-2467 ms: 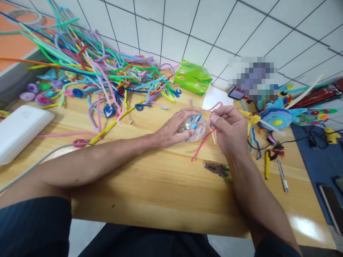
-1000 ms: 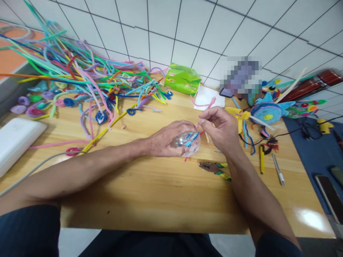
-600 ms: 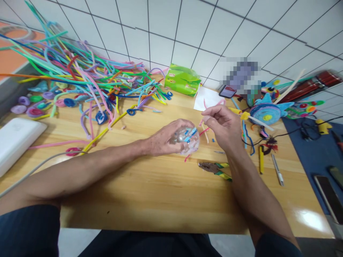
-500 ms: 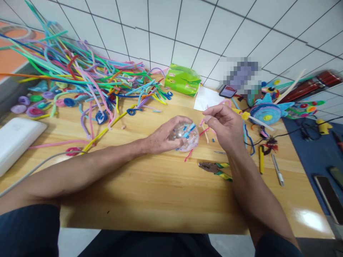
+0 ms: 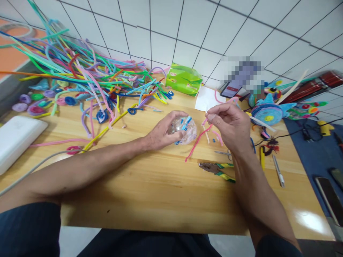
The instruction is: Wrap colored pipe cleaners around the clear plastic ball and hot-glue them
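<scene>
The right hand point(image 5: 232, 126) has risen, fingers pinching a pink pipe cleaner point(image 5: 197, 142); left hand point(image 5: 160, 134) gripping a clear ball point(image 5: 184, 130) over the wooden table point(image 5: 160, 185)

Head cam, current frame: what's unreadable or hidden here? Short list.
- Clear ball: the left hand covers its near side, and the blue bits on it are too small to identify.
- Pink pipe cleaner: its upper stretch is hidden inside the right hand.
- Area behind the phone: pixelated patch, nothing readable.
- Green packet: print too small.
- Dark slab: cut off by the right edge.
</scene>
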`<act>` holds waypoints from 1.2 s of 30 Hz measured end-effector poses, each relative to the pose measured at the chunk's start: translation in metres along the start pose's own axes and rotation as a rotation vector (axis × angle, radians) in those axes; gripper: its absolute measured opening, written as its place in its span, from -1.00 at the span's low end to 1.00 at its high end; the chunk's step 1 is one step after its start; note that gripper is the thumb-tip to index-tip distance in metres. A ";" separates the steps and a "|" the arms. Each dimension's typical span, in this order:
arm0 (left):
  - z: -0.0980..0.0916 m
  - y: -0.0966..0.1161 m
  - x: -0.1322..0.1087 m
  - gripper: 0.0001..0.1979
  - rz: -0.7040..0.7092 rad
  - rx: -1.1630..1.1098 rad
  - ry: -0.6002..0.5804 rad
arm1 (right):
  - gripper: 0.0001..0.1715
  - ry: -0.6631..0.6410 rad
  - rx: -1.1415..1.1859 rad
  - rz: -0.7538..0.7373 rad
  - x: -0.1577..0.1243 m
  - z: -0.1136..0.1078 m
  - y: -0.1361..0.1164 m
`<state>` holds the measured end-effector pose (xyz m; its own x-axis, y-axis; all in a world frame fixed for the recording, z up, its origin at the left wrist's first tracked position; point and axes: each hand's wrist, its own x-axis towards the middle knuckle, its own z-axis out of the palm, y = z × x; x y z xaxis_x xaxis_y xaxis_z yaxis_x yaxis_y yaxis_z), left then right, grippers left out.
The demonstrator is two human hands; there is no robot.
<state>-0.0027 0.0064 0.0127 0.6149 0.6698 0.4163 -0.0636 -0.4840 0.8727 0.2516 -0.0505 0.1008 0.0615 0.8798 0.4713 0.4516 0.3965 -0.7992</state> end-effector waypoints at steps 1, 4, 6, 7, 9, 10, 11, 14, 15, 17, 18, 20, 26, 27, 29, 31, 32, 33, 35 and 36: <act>0.000 0.001 0.000 -0.40 -0.010 -0.003 0.000 | -0.87 0.013 0.002 -0.015 -0.001 0.002 0.001; 0.001 0.002 0.000 -0.40 -0.014 -0.012 0.005 | -0.86 0.032 0.000 -0.029 -0.004 0.007 0.002; 0.001 0.001 0.000 -0.41 -0.006 -0.012 0.011 | -0.87 0.008 0.019 0.006 -0.005 0.008 0.002; 0.002 0.000 0.000 -0.41 0.000 -0.012 0.015 | -0.88 -0.015 0.036 0.035 -0.005 0.008 0.002; 0.002 -0.002 0.000 -0.41 0.016 -0.013 0.019 | -0.87 -0.089 0.065 0.103 -0.005 0.005 -0.001; 0.002 -0.002 0.000 -0.42 0.023 -0.011 0.020 | -0.84 -0.136 0.074 0.132 -0.004 0.003 -0.003; 0.002 -0.003 0.000 -0.42 0.028 -0.008 0.021 | -0.81 -0.181 0.078 0.153 -0.004 0.001 -0.005; 0.002 -0.003 0.000 -0.42 0.038 0.002 0.023 | -0.77 -0.263 0.060 0.178 -0.002 -0.005 -0.011; 0.002 -0.003 0.000 -0.42 0.041 0.003 0.023 | -0.80 -0.258 0.047 0.168 -0.001 -0.005 -0.012; 0.002 -0.003 0.000 -0.42 0.044 0.001 0.019 | -0.87 -0.210 0.011 0.129 -0.002 -0.004 -0.013; 0.002 -0.004 0.000 -0.42 0.045 0.001 0.017 | -0.90 -0.180 -0.010 0.107 -0.003 -0.003 -0.013; 0.002 -0.005 0.000 -0.42 0.048 0.004 0.018 | -0.93 -0.130 -0.053 0.073 -0.006 0.001 -0.011; 0.003 -0.006 0.000 -0.43 0.079 0.020 0.025 | -0.88 -0.067 -0.079 0.028 -0.013 0.011 -0.007; 0.003 -0.006 0.000 -0.44 0.086 0.026 0.022 | -0.88 -0.062 -0.080 0.024 -0.013 0.012 -0.007; 0.003 -0.005 0.000 -0.44 0.098 0.038 0.019 | -0.86 -0.056 -0.095 0.015 -0.014 0.014 -0.007; 0.004 -0.006 0.000 -0.44 0.113 0.051 0.025 | -0.84 -0.045 -0.111 0.004 -0.016 0.017 -0.009; 0.004 -0.006 0.001 -0.44 0.126 0.059 0.028 | -0.83 -0.036 -0.117 0.002 -0.017 0.018 -0.010; 0.005 -0.006 0.001 -0.43 0.143 0.069 0.031 | -0.81 -0.026 -0.125 0.005 -0.018 0.020 -0.012; 0.006 -0.007 0.000 -0.43 0.178 0.094 0.034 | -0.79 -0.004 -0.153 0.021 -0.020 0.025 -0.017; 0.007 -0.007 0.000 -0.43 0.192 0.106 0.035 | -0.78 0.005 -0.173 0.030 -0.022 0.027 -0.019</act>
<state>0.0036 0.0061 0.0049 0.5713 0.5780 0.5827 -0.0925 -0.6601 0.7454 0.2176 -0.0700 0.0954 0.0815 0.8889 0.4509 0.5957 0.3193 -0.7371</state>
